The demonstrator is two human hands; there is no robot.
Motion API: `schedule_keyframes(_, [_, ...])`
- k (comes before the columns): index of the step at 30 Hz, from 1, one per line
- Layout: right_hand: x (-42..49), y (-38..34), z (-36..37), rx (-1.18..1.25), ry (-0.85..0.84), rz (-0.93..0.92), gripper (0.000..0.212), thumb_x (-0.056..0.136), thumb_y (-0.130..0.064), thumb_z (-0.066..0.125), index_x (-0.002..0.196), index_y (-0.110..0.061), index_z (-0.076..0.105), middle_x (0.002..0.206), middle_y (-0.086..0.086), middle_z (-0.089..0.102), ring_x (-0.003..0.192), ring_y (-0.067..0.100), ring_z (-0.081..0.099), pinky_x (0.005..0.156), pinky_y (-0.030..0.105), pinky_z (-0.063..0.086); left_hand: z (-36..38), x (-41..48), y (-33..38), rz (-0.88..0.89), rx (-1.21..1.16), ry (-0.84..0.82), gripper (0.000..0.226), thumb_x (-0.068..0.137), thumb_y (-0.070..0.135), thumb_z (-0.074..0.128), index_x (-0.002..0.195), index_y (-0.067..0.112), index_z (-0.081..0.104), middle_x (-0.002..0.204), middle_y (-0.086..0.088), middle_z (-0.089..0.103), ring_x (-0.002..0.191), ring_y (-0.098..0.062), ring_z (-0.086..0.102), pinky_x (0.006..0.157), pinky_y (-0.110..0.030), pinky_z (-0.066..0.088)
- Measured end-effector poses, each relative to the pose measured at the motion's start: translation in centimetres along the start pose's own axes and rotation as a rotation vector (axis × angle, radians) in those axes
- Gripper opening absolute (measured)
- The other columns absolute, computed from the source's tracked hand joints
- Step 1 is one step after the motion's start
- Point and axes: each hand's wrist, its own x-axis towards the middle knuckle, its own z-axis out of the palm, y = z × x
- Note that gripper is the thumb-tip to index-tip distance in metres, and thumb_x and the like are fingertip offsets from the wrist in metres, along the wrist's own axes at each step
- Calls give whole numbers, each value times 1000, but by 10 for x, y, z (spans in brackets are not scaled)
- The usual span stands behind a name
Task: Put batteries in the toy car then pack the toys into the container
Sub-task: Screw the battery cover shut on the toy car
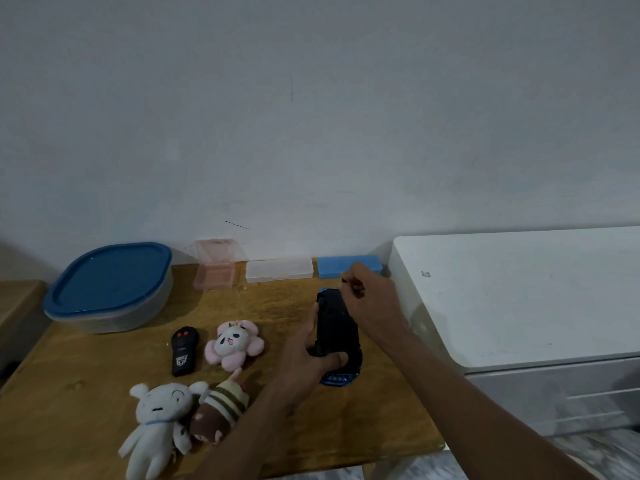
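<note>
**Toy car held underside-up on the desk**

Head view: the left hand (pixel 313 355) has its fingers clamped around the upturned toy car (pixel 337 336) at the desk's (pixel 104 386) right side. The right hand (pixel 369 299) pinches a small dark object, fingers together, above the car's far end. The lidded container (pixel 110 285) sits far left; 3 plush toys (pixel 232 342) and a remote (pixel 184 349) lie between.

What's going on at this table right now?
A person holds a toy car upside down on the wooden table with the left hand, while the right hand pinches something small at its far end. Three plush toys, a remote and the lidded container wait nearby, unpacked.
</note>
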Motion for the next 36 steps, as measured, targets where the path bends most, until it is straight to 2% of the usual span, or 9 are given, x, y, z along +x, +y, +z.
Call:
schedule_keyframes(4, [-1,-5,-1,1,-5,10,22,88,-13,61,78,-25,46,75,-11,61,72,7,62,64,33,56,1,-1,0,-1,-12,0,102,77,10,79,150,49,18,133,0,61,116,-22,62,97,-51,52])
schedule_keyframes(8, [0,-6,-3,9,22,42,22,88,-12,63,76,-19,46,70,0,61,67,16,60,60,36,53,0,-1,0,4,-23,2,103,78,8,79,149,50,18,133,1,61,116,-22,62,98,-52,51])
schedule_keyframes(12, [1,-8,-8,8,46,44,11,87,-11,65,95,-16,60,64,-4,59,59,11,57,58,24,50,-1,-2,2,17,-28,-9,102,78,8,79,150,49,18,134,2,61,117,-22,62,99,-52,50])
schedule_keyframes(17, [-1,-8,-10,-7,45,37,10,86,-12,67,83,-8,59,75,-1,66,68,11,62,61,21,51,0,-3,2,22,-31,1,101,78,9,79,150,48,19,134,2,60,117,-22,61,99,-52,51])
schedule_keyframes(22, [-2,-8,-12,2,-5,55,12,86,-9,66,83,-13,55,77,-4,64,70,8,61,64,19,53,0,-5,0,9,-36,19,101,78,9,79,151,46,19,133,1,61,115,-22,62,98,-51,52])
schedule_keyframes(26, [-3,-12,-12,26,-28,97,20,85,-14,69,82,-19,50,80,-6,63,72,5,60,63,6,46,-3,-6,0,12,-40,27,101,79,9,79,151,46,18,132,0,62,114,-22,63,98,-51,52])
schedule_keyframes(30, [-5,-12,-11,48,-19,92,16,86,-13,66,81,-12,51,75,1,63,70,14,62,62,30,54,-4,-9,0,15,-29,28,102,78,11,80,151,46,17,133,-1,61,115,-22,63,99,-52,51])
schedule_keyframes(34, [-7,-15,-12,38,-28,65,16,85,-14,68,84,-10,53,80,-3,65,73,7,63,66,19,55,-3,-13,3,24,-25,35,100,80,8,78,152,42,18,133,1,60,113,-20,63,98,-49,52])
schedule_keyframes(36, [-7,-15,-11,29,-15,47,16,85,-13,67,81,-10,51,77,0,64,72,10,63,65,26,56,-3,-14,4,26,-22,37,100,80,8,78,153,42,17,132,1,60,113,-20,63,97,-48,53])
